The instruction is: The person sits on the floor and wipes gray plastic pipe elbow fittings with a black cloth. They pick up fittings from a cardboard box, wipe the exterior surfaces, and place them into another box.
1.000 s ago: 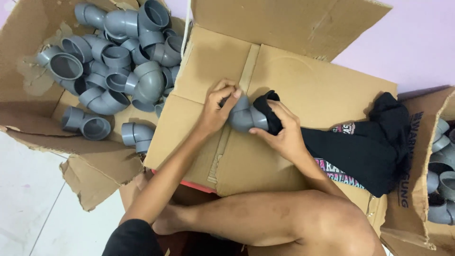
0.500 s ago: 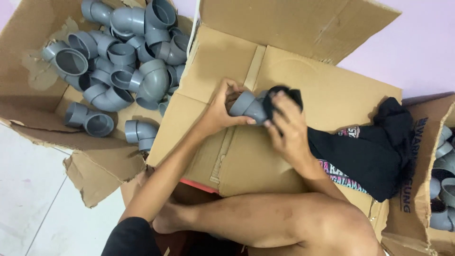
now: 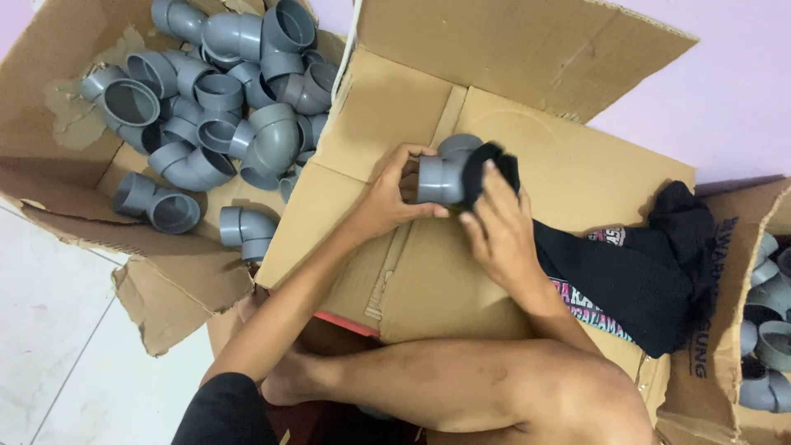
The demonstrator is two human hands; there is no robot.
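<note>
My left hand [image 3: 387, 194] grips a grey plastic pipe elbow [image 3: 441, 175] above a flattened cardboard box [image 3: 412, 280]. My right hand [image 3: 498, 227] presses a bunched end of a black cloth [image 3: 490, 169] against the elbow's side. The remainder of the black cloth [image 3: 634, 272], with coloured print on it, trails off to the right across the cardboard.
An open torn cardboard box [image 3: 49, 189] at the left holds several grey pipe elbows [image 3: 222, 107]. Another box [image 3: 709, 330] at the right edge holds more grey fittings [image 3: 766, 330]. My bent leg [image 3: 461, 387] lies across the bottom. White tiled floor [image 3: 58, 354] shows at the lower left.
The elbow has been turned in my left hand and lifted slightly. My right hand with the cloth has slid up from the elbow's end onto its side.
</note>
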